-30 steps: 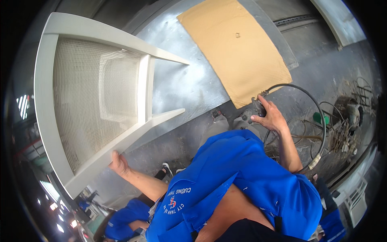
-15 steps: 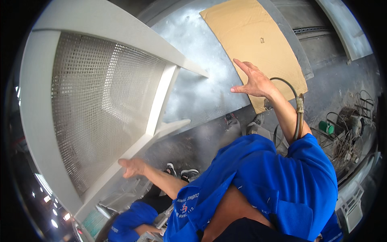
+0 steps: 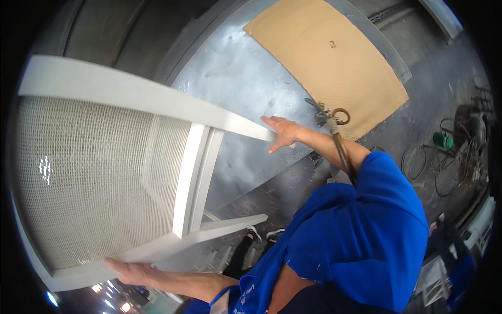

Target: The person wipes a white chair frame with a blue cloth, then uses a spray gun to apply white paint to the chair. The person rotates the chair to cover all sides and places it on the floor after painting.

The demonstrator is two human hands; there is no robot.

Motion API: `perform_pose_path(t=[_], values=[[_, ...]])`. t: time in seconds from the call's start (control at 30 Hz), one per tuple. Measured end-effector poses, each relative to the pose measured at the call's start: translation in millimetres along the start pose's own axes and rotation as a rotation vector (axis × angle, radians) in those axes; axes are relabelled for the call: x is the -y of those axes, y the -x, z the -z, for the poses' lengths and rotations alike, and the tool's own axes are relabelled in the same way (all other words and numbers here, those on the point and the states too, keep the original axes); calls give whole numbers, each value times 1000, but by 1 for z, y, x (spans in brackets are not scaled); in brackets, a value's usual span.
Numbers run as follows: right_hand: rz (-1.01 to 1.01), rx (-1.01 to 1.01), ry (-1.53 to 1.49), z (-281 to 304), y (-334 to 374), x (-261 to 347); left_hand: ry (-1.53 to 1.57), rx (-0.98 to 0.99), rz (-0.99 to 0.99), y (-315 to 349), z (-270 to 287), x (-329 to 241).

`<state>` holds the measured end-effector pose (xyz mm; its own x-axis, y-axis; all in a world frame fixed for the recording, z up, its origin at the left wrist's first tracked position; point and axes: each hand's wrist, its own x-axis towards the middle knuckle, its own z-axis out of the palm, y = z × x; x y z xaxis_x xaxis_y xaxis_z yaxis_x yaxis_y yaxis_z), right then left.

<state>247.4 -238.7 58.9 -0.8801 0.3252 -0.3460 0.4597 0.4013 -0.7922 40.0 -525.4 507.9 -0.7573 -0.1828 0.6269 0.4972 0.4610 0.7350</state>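
The frame point(image 3: 112, 86) fills the left side, tilted, its mesh point(image 3: 94, 180) ringed by pale rails. At its near rail, the left hand point(image 3: 133, 272) appears clamped on the edge, thumb on top, fingers mostly hidden behind. That grip is best kept on solid rail — pressure on the mesh could dent it. The legs point right; around the far leg's point(image 3: 240, 123) tip the right hand point(image 3: 282, 133) has thumb and fingers well apart, the tip between them. I cannot tell whether it touches. Closing evenly on both sides of the leg would steady the turn. Beyond lies the bench point(image 3: 240, 63); the gun point(image 3: 321, 116) is near the edge of the cardboard point(image 3: 329, 57), and its hose point(image 3: 342, 152) crosses the right forearm — worth keeping clear of the finish.
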Motion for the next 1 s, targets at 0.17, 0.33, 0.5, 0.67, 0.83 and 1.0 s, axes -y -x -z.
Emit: perform_pose_path(t=[0.17,0.33,0.5,0.67,0.83,1.0], values=[[25,67,-103,-3,-38,26,35,86,-71,-6,-8,-6],[54,107,-53,24,-8,43,2,233,-111,-34,-17,-15],[139,-2,-248,64,76,52,50,299,6,-71,-20,-75],[147,-104,-400,128,190,59,149,386,-38,-100,-3,-143],[176,-225,-439,183,328,37,270,533,56,-105,-1,-178],[89,-276,-509,226,459,-7,331,764,240,-77,-56,-207]])
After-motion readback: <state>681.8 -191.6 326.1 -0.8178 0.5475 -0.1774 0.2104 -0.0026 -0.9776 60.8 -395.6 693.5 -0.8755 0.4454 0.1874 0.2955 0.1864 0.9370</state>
